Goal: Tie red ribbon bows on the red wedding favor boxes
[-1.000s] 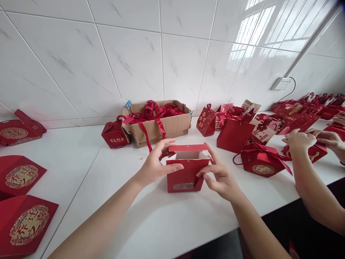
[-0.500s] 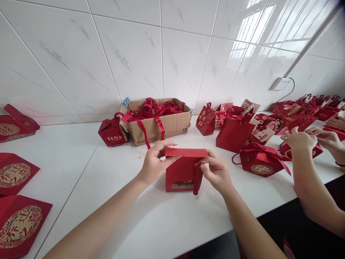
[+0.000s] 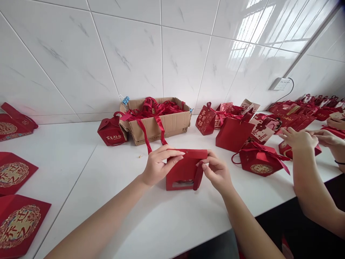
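Red box between both hands, flap folded down in front

Red box (image 3: pixel 176 171) upright on the table (image 3: pixel 121 205), in front of the person, clear window (image 3: pixel 181 184) low on its front. Top flap (image 3: pixel 198 154) lies over the upper front, small hole near its middle. Left hand (image 3: pixel 158 164): fingers clamped on the box's top left, thumb in front. Right hand (image 3: pixel 217 172) at the right side: thumb and fingertips pinched together on the upper end of a dark-red strap (image 3: pixel 198 178), which hangs down across the box's front right.

Behind: cardboard carton (image 3: pixel 172 125) full of red ribbons (image 3: pixel 168 107), two ends trailing over its front. Small red box with white characters (image 3: pixel 111 133) just beside the carton, left. Tiny gold piece (image 3: pixel 139 156) on table, left of left hand. Right: hexagonal box with bow (image 3: pixel 262 160), near a co-worker's hands (image 3: pixel 299 139). Far left: red boxes with gold medallions (image 3: pixel 32 210).
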A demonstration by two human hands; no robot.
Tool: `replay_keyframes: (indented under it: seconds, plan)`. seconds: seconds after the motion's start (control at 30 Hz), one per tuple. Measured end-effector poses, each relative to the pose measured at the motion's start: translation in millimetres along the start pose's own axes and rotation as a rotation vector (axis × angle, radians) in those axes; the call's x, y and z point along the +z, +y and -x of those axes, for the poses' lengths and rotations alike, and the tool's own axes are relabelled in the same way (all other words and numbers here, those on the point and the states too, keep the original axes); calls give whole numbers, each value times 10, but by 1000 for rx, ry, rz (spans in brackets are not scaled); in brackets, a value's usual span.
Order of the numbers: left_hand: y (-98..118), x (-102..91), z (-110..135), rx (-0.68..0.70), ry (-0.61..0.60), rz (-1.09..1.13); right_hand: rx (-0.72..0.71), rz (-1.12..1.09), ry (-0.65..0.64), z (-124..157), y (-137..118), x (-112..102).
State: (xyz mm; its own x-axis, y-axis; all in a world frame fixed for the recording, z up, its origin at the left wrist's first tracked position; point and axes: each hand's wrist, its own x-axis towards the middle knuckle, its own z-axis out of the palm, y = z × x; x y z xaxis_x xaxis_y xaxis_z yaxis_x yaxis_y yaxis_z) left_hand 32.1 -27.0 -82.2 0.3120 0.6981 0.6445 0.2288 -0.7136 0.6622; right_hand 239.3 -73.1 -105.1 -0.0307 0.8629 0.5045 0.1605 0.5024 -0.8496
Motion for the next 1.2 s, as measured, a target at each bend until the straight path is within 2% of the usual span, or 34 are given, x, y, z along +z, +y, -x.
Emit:
replay_keyframes:
  seconds: [0.13,0.23,0.3,0.37,0.43,0.5,0.6,0.7,0.83,1.2]
  plan:
    - [78,18,6,-333,32,214,9,-88,-46,44,-34,-199]
    - [136,24,4,-514,-108,407,5,-182,145,-79,-124,-449]
    - [158,35,9,-539,-168,477,22,-112,225,-263,-225,-574]
    - [165,46,15,-518,-162,481,83,104,108,-496,-341,-606]
    - [162,51,20,-503,-155,459,119,343,-152,-728,-444,-536]
    - [157,50,21,-497,-165,446,75,502,-409,-918,-520,-403]
    - [147,47,21,-474,-163,425,37,557,-698,-1102,-597,-210]
    - [129,52,26,-457,-157,418,61,572,-863,-1200,-670,-128]
    - [98,68,35,-441,-161,447,184,630,-978,-1265,-759,-129]
    - [66,76,44,-412,-170,469,292,644,-981,-1279,-776,-73]
